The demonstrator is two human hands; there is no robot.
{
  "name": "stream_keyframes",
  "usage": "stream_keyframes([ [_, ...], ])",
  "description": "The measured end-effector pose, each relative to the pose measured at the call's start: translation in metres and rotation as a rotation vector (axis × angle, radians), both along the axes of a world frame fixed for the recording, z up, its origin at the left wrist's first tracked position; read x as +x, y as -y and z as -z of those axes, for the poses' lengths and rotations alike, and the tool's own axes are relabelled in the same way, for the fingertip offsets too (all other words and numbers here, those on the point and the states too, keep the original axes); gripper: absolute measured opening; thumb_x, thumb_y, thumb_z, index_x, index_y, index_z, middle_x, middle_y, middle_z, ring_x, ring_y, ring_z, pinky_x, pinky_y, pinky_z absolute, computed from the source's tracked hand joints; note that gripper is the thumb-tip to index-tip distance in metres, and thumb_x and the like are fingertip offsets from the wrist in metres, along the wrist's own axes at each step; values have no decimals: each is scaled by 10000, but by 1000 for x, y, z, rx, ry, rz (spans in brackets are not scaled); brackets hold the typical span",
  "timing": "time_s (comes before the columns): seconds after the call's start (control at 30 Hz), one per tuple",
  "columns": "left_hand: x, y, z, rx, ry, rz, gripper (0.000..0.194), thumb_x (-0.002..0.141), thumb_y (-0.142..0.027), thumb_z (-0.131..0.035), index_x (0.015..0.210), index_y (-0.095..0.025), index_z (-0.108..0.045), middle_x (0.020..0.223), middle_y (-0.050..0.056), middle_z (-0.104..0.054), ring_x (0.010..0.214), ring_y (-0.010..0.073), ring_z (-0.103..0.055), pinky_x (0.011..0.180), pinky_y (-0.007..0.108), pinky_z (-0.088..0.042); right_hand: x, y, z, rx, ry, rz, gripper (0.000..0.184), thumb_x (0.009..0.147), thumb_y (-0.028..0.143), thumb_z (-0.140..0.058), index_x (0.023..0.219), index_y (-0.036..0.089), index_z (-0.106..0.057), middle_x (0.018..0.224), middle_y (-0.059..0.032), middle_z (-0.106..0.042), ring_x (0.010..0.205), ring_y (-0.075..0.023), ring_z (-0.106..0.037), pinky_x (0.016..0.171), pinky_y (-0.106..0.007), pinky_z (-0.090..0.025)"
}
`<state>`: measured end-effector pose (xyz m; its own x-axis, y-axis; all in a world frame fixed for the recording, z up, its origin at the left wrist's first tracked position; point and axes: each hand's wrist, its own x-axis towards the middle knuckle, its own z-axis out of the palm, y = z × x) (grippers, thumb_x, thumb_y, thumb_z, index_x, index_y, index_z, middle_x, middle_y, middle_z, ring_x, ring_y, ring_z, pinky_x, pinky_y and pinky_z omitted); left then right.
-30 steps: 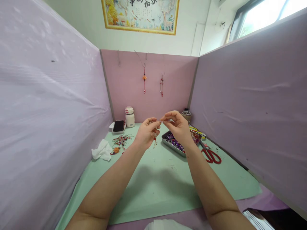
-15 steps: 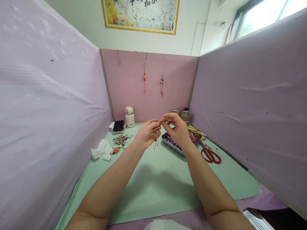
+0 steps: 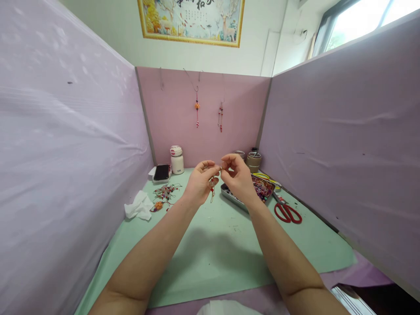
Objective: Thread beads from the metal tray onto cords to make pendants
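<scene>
My left hand (image 3: 201, 183) and my right hand (image 3: 238, 178) are raised together above the green mat (image 3: 213, 245), fingertips almost touching. Between them I pinch a thin beaded cord (image 3: 212, 187) whose red end dangles below my left fingers. My right fingertips grip the cord's top end. Behind my right hand lies a metal tray of beads (image 3: 262, 189) with purple beads and coloured cords in it.
Red scissors (image 3: 288, 213) lie right of the tray. Finished bead strings (image 3: 164, 194) and a crumpled tissue (image 3: 139, 206) lie at the left. A phone (image 3: 162, 172), a white jar (image 3: 177, 160) and small cups (image 3: 253, 161) stand by the pink back wall. Two pendants (image 3: 197, 106) hang there.
My hands have drawn closer together and my right hand has shifted slightly left, fingers curling in on the cord's end. Nothing else on the table moved.
</scene>
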<state>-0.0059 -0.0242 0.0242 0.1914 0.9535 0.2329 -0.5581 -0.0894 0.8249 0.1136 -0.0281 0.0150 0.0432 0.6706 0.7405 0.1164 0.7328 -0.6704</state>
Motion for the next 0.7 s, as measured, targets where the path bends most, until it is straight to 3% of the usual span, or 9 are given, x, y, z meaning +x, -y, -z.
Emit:
stream_keyframes([
  [0.27, 0, -2, 3, 102, 49, -18, 341, 598, -199, -768, 833, -168, -523, 760, -15, -543, 618, 56, -494, 498, 191, -315, 2, -3, -4, -310, -207, -186, 104, 667, 248, -604, 735, 188, -554, 704, 29, -518, 557, -68, -416, 501, -218, -348],
  [0.53, 0, -4, 2, 111, 116, -83, 338, 586, -178, -775, 811, -171, -524, 776, -6, -575, 654, 66, -523, 537, 196, -345, 1, -2, -5, -336, -178, -181, 227, 647, 333, -704, 769, 186, -581, 624, 29, -538, 547, -81, -433, 509, -233, -337],
  [0.7, 0, -3, 1, 95, 109, -92, 337, 583, -183, -779, 807, -171, -528, 763, -13, -565, 650, 61, -518, 532, 192, -338, 2, -4, -3, -348, -213, -167, 222, 651, 329, -685, 791, 193, -579, 723, 24, -549, 552, -69, -418, 511, -228, -346],
])
